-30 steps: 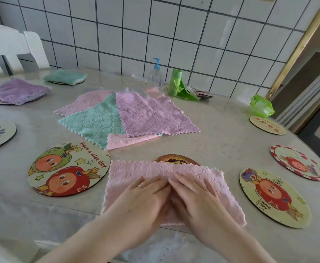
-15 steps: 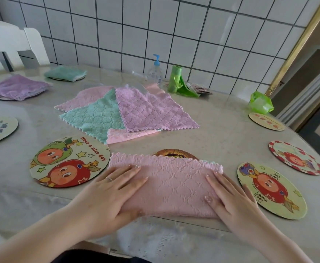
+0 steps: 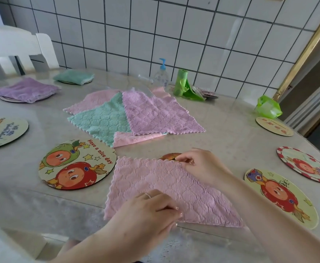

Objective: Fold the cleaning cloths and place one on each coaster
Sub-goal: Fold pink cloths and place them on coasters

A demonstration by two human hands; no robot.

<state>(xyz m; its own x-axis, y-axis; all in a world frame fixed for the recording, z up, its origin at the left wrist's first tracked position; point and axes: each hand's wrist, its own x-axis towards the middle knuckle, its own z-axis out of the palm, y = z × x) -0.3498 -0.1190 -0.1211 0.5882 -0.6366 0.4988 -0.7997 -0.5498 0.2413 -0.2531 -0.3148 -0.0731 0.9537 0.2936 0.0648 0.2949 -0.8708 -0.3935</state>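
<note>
Folded pink waffle-weave cleaning cloth (image 3: 166, 188) lies flat at 6 o'clock on the grey marble table (image 3: 221, 141), over a brown round coaster (image 3: 169, 156) peeking out at its far edge. Left hand (image 3: 151, 211) pinches cloth's near edge w/ curled fingers. Right hand (image 3: 202, 166) pinches far edge. Cartoon-fruit round coaster (image 3: 77, 164) sits at 9 o'clock, just beside cloth. Unfolded pile of pink, teal & lilac cloths (image 3: 134, 116) at 12 o'clock.
</note>
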